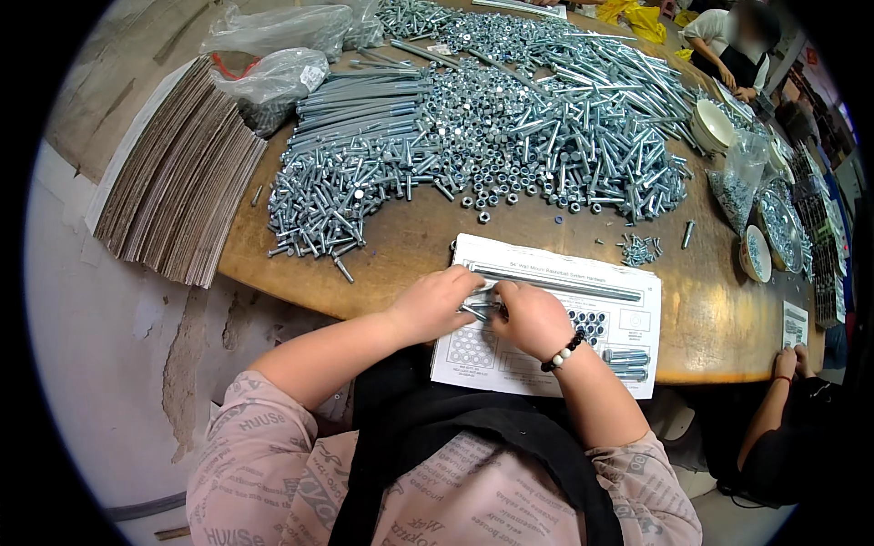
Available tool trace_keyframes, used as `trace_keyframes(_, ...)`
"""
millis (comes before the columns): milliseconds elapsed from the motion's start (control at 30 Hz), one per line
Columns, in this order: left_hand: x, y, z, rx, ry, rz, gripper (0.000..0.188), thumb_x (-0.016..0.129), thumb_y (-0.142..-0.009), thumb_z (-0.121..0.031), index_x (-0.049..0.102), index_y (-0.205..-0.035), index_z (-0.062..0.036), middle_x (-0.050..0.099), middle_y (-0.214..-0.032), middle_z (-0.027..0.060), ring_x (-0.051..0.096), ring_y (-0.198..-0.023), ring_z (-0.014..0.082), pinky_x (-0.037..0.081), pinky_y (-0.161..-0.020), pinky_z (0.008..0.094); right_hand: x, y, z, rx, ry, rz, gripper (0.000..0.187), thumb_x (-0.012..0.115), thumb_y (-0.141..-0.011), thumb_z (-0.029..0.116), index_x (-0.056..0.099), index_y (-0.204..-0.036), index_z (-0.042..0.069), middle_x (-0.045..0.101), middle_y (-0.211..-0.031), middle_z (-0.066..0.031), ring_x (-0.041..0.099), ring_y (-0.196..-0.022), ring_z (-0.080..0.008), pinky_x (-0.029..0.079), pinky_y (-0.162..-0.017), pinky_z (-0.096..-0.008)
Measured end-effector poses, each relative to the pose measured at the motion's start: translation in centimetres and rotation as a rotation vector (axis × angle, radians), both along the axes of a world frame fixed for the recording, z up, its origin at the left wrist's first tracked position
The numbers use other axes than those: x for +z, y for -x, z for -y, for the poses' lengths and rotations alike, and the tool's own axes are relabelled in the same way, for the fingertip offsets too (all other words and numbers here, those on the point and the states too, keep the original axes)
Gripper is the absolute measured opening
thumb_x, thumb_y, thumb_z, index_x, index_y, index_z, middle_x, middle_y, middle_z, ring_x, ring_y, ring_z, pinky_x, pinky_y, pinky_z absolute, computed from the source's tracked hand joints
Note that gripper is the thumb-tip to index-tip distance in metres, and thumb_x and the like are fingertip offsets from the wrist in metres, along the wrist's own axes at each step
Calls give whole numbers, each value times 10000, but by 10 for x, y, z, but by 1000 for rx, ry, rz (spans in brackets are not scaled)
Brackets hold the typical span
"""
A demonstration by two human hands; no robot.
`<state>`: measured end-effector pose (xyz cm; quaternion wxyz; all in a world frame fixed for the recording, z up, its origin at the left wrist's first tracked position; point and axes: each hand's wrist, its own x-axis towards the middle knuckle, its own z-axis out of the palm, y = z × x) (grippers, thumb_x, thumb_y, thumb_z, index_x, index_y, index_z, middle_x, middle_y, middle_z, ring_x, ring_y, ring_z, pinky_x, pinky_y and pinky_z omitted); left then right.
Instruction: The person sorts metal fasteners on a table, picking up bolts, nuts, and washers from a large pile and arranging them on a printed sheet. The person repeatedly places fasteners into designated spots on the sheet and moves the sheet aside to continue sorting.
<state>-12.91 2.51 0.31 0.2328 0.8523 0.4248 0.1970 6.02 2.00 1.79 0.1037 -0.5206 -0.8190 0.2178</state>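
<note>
Both my hands meet over the upper left part of a printed hardware sheet (510, 369), which lies on a stack of paper. My left hand (439, 300) is closed, its fingertips on short silver bolts (473, 312) that poke out between the hands. Curled over the same bolts is my right hand (533, 318), with a beaded bracelet at its wrist; its fingers partly hide them. Long threaded rods (564, 284) lie along the sheet's top. To the right of my right hand sit rows of lock nuts (587, 326), and below them several bolts (626, 364) lie side by side.
Large heaps of bolts (319, 196), nuts (482, 118) and longer bolts (592, 146) cover the far table. Small screws (640, 249) lie beyond the sheet. Stacked cardboard (173, 173) stands left, bowls (756, 253) right. Co-workers' hands (790, 362) show at right and far right.
</note>
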Motion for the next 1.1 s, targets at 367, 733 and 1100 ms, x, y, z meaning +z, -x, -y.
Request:
trace_keyframes(367,-3,-3,0,-40,-65,13,310,660,-720,-156,587,-1009,-71,558,-976,87,549,-903,290,449,-775,380,7,-18,9,-1,-63,-394,151,575,-756,96,631,-894,67,591,-761,-126,579,-703,-314,479,-637,-390)
trace_keyframes(733,1,1,4,-81,-88,-47,433,685,-699,-194,562,-1095,-68,553,-1051,98,543,-967,270,426,-822,386,-6,-19,17,-8,-123,-193,275,697,-692,215,578,-889,64,572,-819,-111,575,-777,-306,481,-647,-389)
trace_keyframes(1100,-3,-11,0,-32,-86,-78,394,682,-693,-206,573,-1050,-79,549,-1001,86,538,-952,245,370,-826,369,-9,-20,7,-14,-51,-39,216,658,-739,251,602,-851,76,589,-772,-104,593,-721,-296,474,-617,-397)
